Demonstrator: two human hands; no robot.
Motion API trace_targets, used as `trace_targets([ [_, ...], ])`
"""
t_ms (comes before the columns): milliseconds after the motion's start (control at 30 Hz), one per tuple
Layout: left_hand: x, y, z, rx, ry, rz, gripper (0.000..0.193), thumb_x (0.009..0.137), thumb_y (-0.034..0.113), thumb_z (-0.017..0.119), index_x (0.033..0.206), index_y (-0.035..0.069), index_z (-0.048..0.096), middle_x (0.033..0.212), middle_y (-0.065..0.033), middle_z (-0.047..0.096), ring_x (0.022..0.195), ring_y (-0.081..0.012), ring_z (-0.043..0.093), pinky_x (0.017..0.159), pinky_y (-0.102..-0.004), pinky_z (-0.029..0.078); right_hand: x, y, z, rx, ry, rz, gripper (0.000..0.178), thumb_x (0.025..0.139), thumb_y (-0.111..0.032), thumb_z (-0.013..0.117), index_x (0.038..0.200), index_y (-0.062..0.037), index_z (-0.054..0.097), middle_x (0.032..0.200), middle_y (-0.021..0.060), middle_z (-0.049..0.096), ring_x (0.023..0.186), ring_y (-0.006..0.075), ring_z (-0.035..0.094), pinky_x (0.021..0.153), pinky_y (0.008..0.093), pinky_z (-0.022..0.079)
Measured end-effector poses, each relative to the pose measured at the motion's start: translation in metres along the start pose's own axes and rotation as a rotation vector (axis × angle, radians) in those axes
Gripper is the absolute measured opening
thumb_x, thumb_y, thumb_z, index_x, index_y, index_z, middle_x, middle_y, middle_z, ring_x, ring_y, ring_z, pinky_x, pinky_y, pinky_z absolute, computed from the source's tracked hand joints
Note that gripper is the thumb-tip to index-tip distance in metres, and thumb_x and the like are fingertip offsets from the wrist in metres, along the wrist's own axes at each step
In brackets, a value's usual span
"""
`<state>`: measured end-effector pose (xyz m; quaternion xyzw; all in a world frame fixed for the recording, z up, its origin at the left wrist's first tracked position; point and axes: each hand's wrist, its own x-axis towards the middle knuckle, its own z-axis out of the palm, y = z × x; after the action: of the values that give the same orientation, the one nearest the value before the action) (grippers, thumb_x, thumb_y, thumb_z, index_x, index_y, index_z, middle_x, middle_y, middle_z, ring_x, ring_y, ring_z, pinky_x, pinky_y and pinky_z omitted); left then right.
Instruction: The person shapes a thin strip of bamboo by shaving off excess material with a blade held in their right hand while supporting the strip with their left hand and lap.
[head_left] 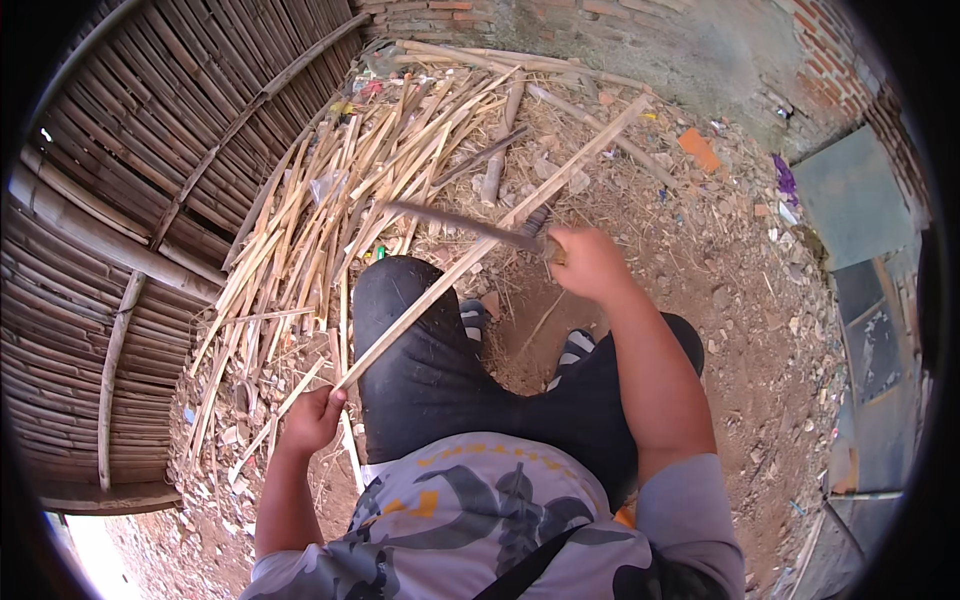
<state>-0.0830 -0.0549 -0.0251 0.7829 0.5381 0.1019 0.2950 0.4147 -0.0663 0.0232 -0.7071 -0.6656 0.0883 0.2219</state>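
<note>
My left hand (314, 416), beside my left knee, is closed around the near end of a long pale bamboo strip (425, 302). The strip slants away past my left thigh to the upper right, its far end over the littered ground. In my right hand (592, 264), closed on the handle, is a long dark-bladed machete (460, 222). Its blade points left and crosses the strip beyond my knees; whether the edge touches the strip I cannot tell. A short dark ridged piece (538, 218) shows partly behind the strip near the handle.
A heap of split bamboo strips (290, 250) spreads on the left, by a bamboo slat wall (120, 330). Bamboo poles (495, 150) lie farther off, before a brick wall (680, 50). Flat grey panels (860, 200) lean at the right. Chips and litter cover the dirt.
</note>
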Motion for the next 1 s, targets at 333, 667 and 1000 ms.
trace_targets([
  [333,0.0,0.008,-0.01,0.052,0.009,0.036,0.045,0.103,0.037,0.058,0.079,-0.001,0.063,0.061,-0.0197,0.057,0.054,-0.0361,0.055,0.054,-0.0431,0.045,0.002,0.057,-0.003,0.1,0.123,0.328,0.032,0.078,-0.015,0.067,0.108,-0.0061,0.068,0.098,0.0227,0.071,0.089,0.0418,0.068,0.079,0.0477,0.055],
  [667,0.007,-0.006,-0.008,0.105,0.052,0.073,0.049,0.102,0.039,0.057,0.073,0.0,0.059,0.06,-0.0217,0.056,0.056,-0.0418,0.055,0.054,-0.0462,0.044,0.007,0.095,-0.003,0.23,0.3,0.52,0.031,0.077,-0.015,0.069,0.107,-0.0073,0.071,0.097,0.019,0.073,0.088,0.0384,0.07,0.079,0.0444,0.054],
  [1000,0.001,-0.007,-0.002,0.001,0.031,0.058,0.046,0.102,0.037,0.058,0.074,0.0,0.058,0.058,-0.0195,0.054,0.051,-0.0356,0.052,0.052,-0.0436,0.043,-0.002,0.009,-0.012,-0.171,0.015,0.016,0.031,0.077,-0.013,0.07,0.107,-0.0071,0.069,0.09,0.0166,0.072,0.083,0.0349,0.07,0.075,0.0434,0.054],
])
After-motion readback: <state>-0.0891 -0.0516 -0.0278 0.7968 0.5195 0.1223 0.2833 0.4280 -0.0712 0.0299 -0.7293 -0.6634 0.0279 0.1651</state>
